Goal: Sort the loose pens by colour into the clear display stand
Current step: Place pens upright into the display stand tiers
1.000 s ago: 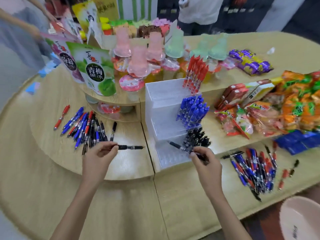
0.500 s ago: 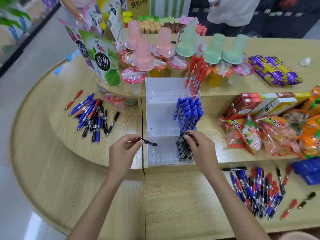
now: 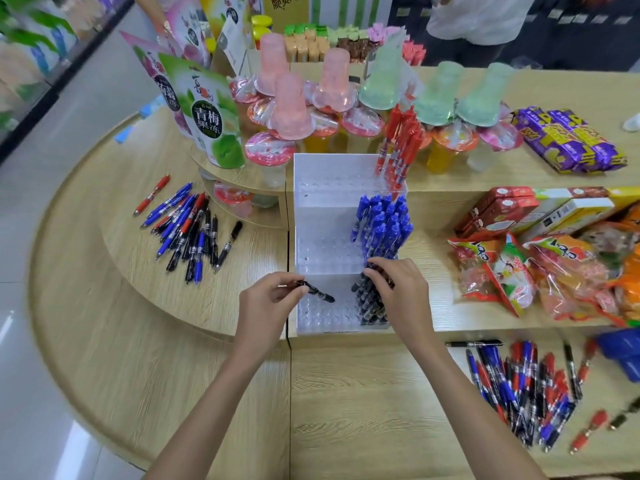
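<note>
Two hands at the clear tiered display stand (image 3: 329, 209): my left hand (image 3: 266, 304) pinches a black pen (image 3: 317, 292) over the lowest tier, right hand (image 3: 398, 292) closed seating another among black ones; next, I judge, needs a free hole.

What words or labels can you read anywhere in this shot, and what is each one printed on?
"青梅果冻": black round label on the green-and-white stand-up pouch.
"脆爽": top of the yellow-green card at the back; the characters after it are too blurred.
Pink pouch, purple snack packs, orange snack bags, pens: print too blurred.
</note>
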